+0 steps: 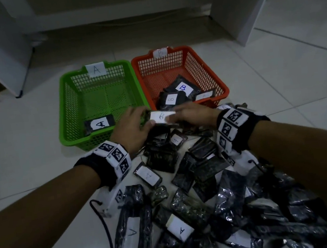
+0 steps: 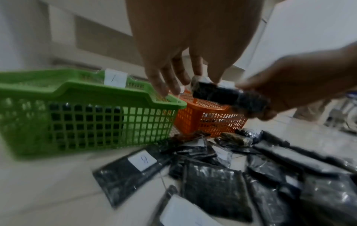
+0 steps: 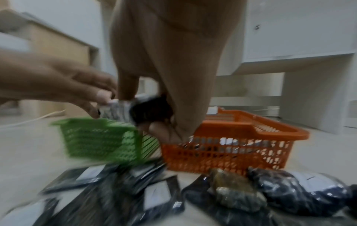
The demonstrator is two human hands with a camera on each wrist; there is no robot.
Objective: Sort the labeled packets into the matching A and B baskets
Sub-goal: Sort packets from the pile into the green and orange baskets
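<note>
White glossy floor tiles (image 1: 24,143) carry two mesh baskets and a heap of packets; one packet is held between both hands at the baskets' near edge.

A small black plastic packet with a white label reading B (image 1: 162,117) is pinched at its left end by the left hand (image 1: 131,128) and gripped at its right end by the curled fingers of the right hand (image 1: 190,114), label turned upward, seemingly so that the letter can be read. It is held above the gap between the green plastic mesh basket tagged A (image 1: 63,117), on the left with one A packet inside, and the orange plastic mesh basket (image 1: 219,83) on the right, where B packets already lie, probably its destination. Unsorted black packets (image 1: 208,180) are piled nearer.
</note>
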